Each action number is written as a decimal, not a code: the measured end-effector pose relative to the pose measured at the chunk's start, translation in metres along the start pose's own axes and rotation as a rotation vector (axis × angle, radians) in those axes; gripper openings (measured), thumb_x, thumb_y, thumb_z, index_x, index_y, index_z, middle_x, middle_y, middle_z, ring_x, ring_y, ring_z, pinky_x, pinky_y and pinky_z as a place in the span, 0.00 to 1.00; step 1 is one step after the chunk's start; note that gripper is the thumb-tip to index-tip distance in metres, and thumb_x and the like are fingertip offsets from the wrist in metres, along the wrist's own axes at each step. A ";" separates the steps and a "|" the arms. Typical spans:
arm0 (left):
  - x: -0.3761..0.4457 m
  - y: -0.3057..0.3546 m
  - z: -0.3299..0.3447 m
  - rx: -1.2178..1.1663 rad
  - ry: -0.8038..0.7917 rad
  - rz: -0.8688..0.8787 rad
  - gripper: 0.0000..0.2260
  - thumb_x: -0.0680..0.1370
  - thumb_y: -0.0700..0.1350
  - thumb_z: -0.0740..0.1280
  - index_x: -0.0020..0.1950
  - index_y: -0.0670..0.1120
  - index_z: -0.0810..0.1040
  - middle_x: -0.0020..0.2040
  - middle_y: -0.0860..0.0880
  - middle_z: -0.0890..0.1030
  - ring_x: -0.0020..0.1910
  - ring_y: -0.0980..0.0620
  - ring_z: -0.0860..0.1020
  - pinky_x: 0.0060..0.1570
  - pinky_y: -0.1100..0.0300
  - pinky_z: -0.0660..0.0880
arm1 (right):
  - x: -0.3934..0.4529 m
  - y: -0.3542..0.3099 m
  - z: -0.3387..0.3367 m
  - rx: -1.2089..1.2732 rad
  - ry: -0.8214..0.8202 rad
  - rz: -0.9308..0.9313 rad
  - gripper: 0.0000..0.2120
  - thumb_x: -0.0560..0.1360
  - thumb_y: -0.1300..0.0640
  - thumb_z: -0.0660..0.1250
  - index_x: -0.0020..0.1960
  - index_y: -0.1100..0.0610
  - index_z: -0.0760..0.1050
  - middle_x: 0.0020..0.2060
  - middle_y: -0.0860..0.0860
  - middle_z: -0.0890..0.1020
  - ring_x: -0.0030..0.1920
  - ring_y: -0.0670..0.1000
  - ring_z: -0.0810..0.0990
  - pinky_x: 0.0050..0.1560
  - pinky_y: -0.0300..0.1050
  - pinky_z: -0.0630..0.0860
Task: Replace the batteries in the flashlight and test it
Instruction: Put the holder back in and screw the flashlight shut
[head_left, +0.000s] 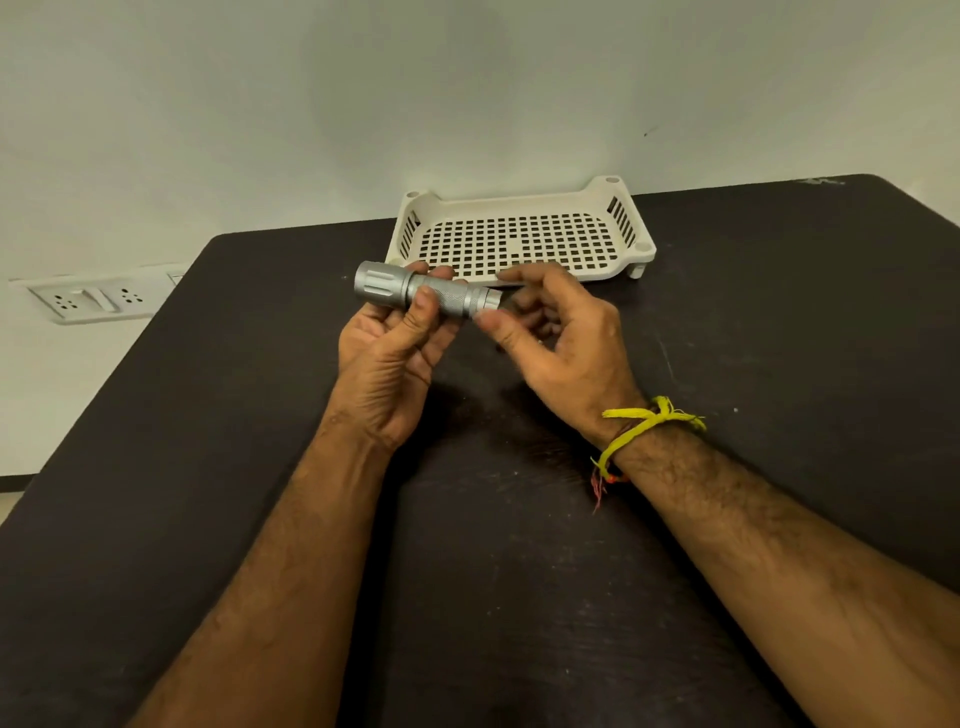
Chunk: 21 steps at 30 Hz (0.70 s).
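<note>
Silver flashlight held level above the dark worktop, my left hand wrapping its barrel. My right hand pinches the tail cap; I should steady the barrel and twist only the cap.

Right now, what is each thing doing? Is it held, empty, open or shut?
flashlight: held sideways above the table, tail cap on
left hand: closed on the flashlight's body
right hand: fingertips at the tail cap
basket: on the table, empty
table: dark, scuffed
</note>
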<state>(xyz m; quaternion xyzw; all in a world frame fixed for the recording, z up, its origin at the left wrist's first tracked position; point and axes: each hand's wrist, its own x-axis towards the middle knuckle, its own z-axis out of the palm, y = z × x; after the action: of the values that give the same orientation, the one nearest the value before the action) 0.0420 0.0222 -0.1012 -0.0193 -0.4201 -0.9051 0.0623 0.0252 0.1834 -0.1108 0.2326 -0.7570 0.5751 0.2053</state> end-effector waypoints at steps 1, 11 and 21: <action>0.000 0.000 0.000 0.004 0.001 0.002 0.15 0.73 0.38 0.68 0.60 0.42 0.76 0.54 0.47 0.85 0.58 0.48 0.83 0.55 0.55 0.81 | -0.001 -0.001 0.001 0.000 -0.016 -0.017 0.14 0.73 0.57 0.76 0.56 0.59 0.78 0.40 0.52 0.83 0.36 0.48 0.81 0.39 0.40 0.80; -0.002 0.000 0.003 0.025 0.024 -0.004 0.16 0.72 0.37 0.69 0.60 0.42 0.76 0.55 0.46 0.85 0.61 0.46 0.81 0.57 0.54 0.81 | 0.000 0.002 0.000 -0.045 0.005 0.025 0.10 0.80 0.52 0.68 0.50 0.59 0.79 0.36 0.53 0.82 0.34 0.53 0.81 0.38 0.52 0.80; -0.003 0.002 0.003 0.003 0.014 -0.005 0.16 0.72 0.39 0.69 0.60 0.42 0.76 0.54 0.46 0.84 0.59 0.47 0.82 0.57 0.54 0.81 | 0.000 0.002 0.003 -0.061 -0.044 -0.040 0.11 0.76 0.53 0.73 0.54 0.59 0.79 0.39 0.44 0.82 0.38 0.46 0.81 0.40 0.37 0.77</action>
<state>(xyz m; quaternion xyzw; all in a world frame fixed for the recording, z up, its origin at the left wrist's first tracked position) 0.0450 0.0232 -0.0979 -0.0119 -0.4210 -0.9048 0.0627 0.0237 0.1811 -0.1130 0.2537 -0.7738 0.5423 0.2071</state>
